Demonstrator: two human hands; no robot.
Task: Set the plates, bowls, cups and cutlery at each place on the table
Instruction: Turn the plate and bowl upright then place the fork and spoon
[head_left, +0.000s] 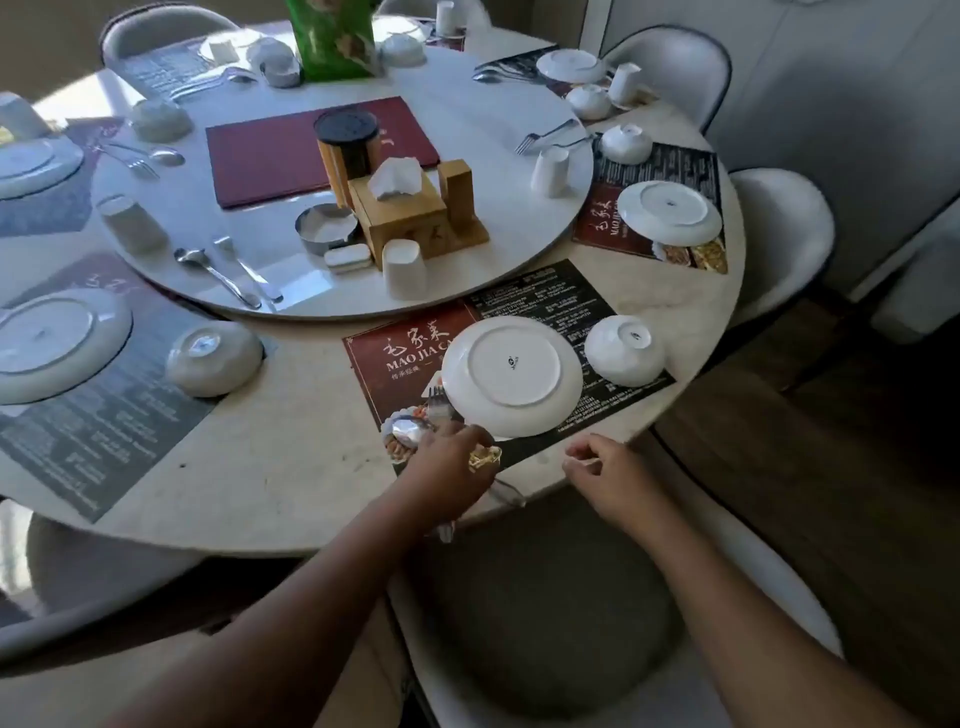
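Cutlery, a spoon (410, 430) and fork (438, 400), lies on the near mat (524, 296) just left of the upturned plate (511, 375), gripped by the left hand (454, 462). The right hand (605, 470) hovers loosely curled, holding nothing. A bowl (625, 349) sits beside the plate; this place's cup (404, 269) waits on the turntable (493, 119). Other places look laid, so I judge this nearly the last.
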